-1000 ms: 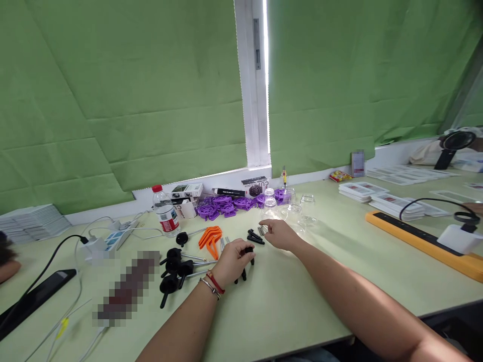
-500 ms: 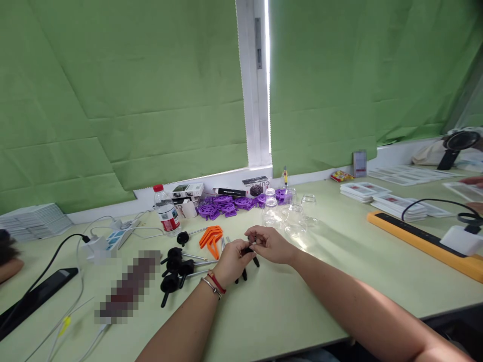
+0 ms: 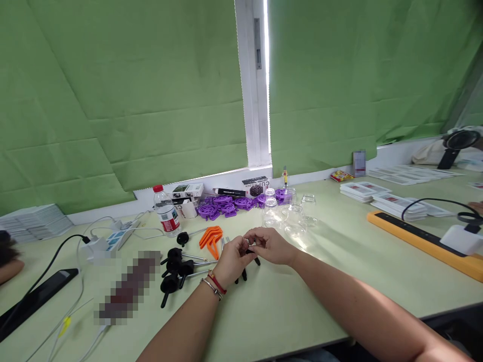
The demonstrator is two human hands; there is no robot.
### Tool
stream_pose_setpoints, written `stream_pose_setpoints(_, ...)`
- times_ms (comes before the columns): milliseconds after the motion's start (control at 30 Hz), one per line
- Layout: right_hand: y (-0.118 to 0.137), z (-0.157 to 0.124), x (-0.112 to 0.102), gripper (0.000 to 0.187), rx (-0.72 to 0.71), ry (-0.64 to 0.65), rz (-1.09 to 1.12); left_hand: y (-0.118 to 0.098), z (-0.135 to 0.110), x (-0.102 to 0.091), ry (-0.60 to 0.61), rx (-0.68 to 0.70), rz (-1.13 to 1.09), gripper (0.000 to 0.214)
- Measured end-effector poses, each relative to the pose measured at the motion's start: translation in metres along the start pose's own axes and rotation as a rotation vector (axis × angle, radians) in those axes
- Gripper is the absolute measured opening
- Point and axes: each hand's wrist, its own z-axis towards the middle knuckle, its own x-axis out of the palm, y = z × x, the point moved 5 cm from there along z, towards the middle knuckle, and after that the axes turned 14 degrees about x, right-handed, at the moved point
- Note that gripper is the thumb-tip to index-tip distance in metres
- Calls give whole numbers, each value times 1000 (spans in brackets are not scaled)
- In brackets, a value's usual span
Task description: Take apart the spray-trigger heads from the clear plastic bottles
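Observation:
My left hand (image 3: pixel 231 261) and my right hand (image 3: pixel 270 245) meet over the pale green table (image 3: pixel 302 296), fingers pinched together on a small black plastic part (image 3: pixel 249 254). A tiny metal piece, perhaps a spring, sits between my right fingertips. Black prongs of another part (image 3: pixel 241 276) stick out under my left hand. Left of the hands lie black knobs with metal rods (image 3: pixel 177 269) and orange plastic pieces (image 3: pixel 211 237).
Purple plastic wheels (image 3: pixel 226 205), clear glass jars (image 3: pixel 290 216) and a water bottle (image 3: pixel 165 211) stand behind the hands. Cables, a power strip (image 3: pixel 116 235) and a black tablet (image 3: pixel 33 296) lie at left. An orange-edged bar (image 3: pixel 426 241) and stacked cards (image 3: pixel 377 196) are at right.
My right hand drew back from the small parts near the jars and joined my left hand on the black part. My left hand rose slightly.

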Motion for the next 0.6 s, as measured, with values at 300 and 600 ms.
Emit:
stream_pose_setpoints(300, -2, 1, -2, 23, -95, 29, -155, 7, -2, 2, 20, -26, -7, 23)
stream_pose_setpoints(600, -15, 6, -4, 17, -69, 39, -121, 2, -2, 1, 24, -17, -23, 22)
